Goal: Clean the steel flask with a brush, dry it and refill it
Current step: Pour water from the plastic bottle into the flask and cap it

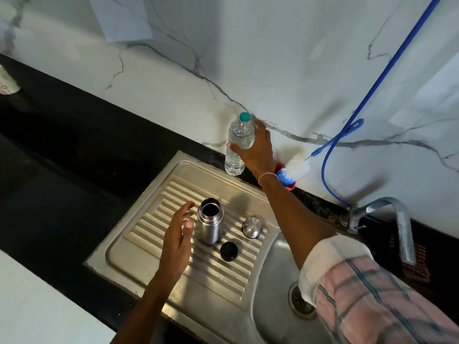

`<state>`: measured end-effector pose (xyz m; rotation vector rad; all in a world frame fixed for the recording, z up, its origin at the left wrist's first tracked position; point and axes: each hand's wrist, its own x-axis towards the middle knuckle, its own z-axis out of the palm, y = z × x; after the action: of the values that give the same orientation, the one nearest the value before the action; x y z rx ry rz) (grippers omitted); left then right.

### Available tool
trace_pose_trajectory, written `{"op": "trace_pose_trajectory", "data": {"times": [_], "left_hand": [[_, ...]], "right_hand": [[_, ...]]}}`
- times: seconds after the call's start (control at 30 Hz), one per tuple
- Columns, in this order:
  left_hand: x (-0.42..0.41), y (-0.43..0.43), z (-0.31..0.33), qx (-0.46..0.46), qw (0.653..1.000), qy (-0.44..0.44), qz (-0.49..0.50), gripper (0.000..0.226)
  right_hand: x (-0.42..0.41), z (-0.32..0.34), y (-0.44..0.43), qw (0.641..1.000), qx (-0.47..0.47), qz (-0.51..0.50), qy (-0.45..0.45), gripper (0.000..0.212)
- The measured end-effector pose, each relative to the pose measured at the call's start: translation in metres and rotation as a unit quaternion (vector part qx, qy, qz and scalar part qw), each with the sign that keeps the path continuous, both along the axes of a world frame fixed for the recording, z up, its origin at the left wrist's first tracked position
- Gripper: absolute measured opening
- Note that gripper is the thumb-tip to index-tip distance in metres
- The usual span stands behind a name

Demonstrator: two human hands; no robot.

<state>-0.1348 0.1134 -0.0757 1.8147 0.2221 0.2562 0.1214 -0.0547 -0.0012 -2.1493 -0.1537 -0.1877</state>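
The steel flask (210,223) stands upright and uncapped on the ribbed steel drainboard (149,234). Its steel cup lid (252,227) and black stopper (229,251) lie to its right on the board. My left hand (177,240) hovers just left of the flask with relaxed fingers, not touching it. My right hand (257,150) grips a clear plastic water bottle (237,147) with a green cap, standing on the black counter by the wall. A white and blue bottle brush (294,170) with a blue handle leans behind my right wrist.
The sink basin (280,306) with its drain lies at the lower right, under a steel tap (397,224). A blue hose (367,95) runs up the marble wall. A red object (290,186) sits under the brush. A patterned cup (7,80) stands far left.
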Motion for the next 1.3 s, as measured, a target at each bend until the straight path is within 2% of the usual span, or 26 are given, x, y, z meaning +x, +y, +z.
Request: {"op": "trace_pose_trajectory", "data": {"times": [0.13,0.23,0.33,0.43,0.57,0.73,0.83,0.9,0.97,1.07,1.1,1.17,1.23,1.3], "left_hand": [[-0.016,-0.001,-0.013,0.028,0.998,0.022,0.050,0.072],[-0.034,0.002,-0.038,0.128,0.987,0.079,0.061,0.072],[-0.052,0.004,-0.069,0.285,0.947,0.142,0.036,0.086],[-0.062,0.005,-0.090,0.344,0.914,0.213,-0.019,0.099],[-0.068,0.007,-0.105,0.424,0.875,0.225,-0.053,0.096],[-0.071,0.006,-0.104,0.422,0.877,0.219,-0.067,0.096],[-0.081,-0.008,-0.088,0.405,0.894,0.181,-0.059,0.086],[-0.087,-0.028,-0.070,0.395,0.910,0.119,-0.044,0.066],[-0.088,-0.061,-0.043,0.343,0.938,0.034,-0.037,0.051],[-0.079,-0.117,0.012,0.247,0.963,-0.070,-0.083,0.042],[-0.074,-0.133,0.031,0.204,0.971,-0.079,-0.100,0.045],[-0.062,-0.160,0.066,0.110,0.982,-0.077,-0.134,0.066],[-0.049,-0.182,0.094,0.057,0.975,-0.068,-0.204,0.096],[-0.043,-0.206,0.115,0.033,0.957,-0.062,-0.280,0.117]], "right_hand": [[0.014,-0.007,0.009,1.000,-0.001,-0.020,-0.015,0.091],[0.010,-0.012,0.010,1.000,0.022,-0.014,-0.001,0.083],[0.001,-0.014,0.005,1.000,0.000,-0.024,-0.015,0.081],[-0.009,-0.012,-0.008,0.999,-0.003,-0.046,-0.024,0.081],[-0.029,0.006,-0.037,0.998,0.036,-0.051,-0.030,0.086],[-0.085,0.043,-0.075,0.995,0.050,-0.071,-0.055,0.084],[-0.126,0.057,-0.104,0.987,0.097,-0.110,-0.073,0.081],[-0.152,0.064,-0.125,0.986,0.102,-0.113,-0.070,0.074],[-0.181,0.069,-0.146,0.988,0.094,-0.104,-0.063,0.070],[-0.224,0.078,-0.168,0.992,0.076,-0.088,-0.058,0.066],[-0.238,0.082,-0.174,0.993,0.066,-0.081,-0.061,0.063],[-0.264,0.089,-0.187,0.994,0.061,-0.067,-0.067,0.059],[-0.285,0.095,-0.198,0.994,0.061,-0.058,-0.062,0.058],[-0.301,0.100,-0.209,0.995,0.059,-0.056,-0.059,0.061]]}}
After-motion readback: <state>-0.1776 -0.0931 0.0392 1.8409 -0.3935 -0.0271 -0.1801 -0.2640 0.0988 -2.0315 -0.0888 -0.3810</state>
